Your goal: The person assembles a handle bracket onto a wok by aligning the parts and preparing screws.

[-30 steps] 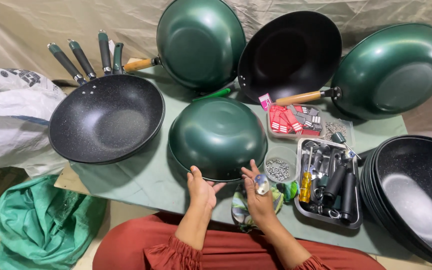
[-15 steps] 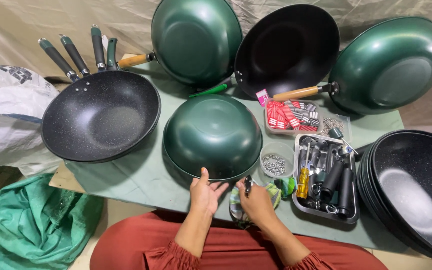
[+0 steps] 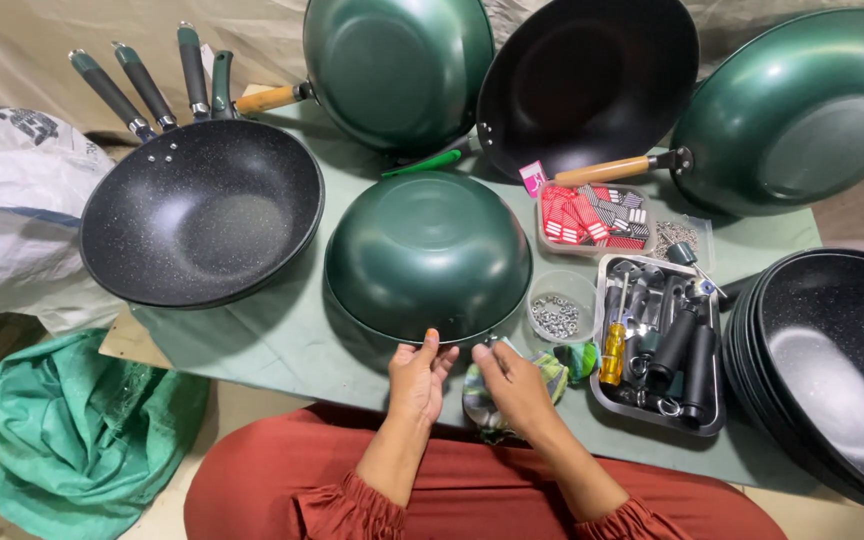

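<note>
Left hand [image 3: 419, 375], right hand [image 3: 512, 383], touching upturned green wok [image 3: 428, 255] rim at table edge

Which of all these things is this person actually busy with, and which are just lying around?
In hand: upturned green pan, left hand, right hand.
Lying about: stacked black pans, parts tray, screw tub, green bag.

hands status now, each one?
Left hand: fingers on the near rim of the upturned green wok.
Right hand: fingertips at that rim; grip unclear.
</note>
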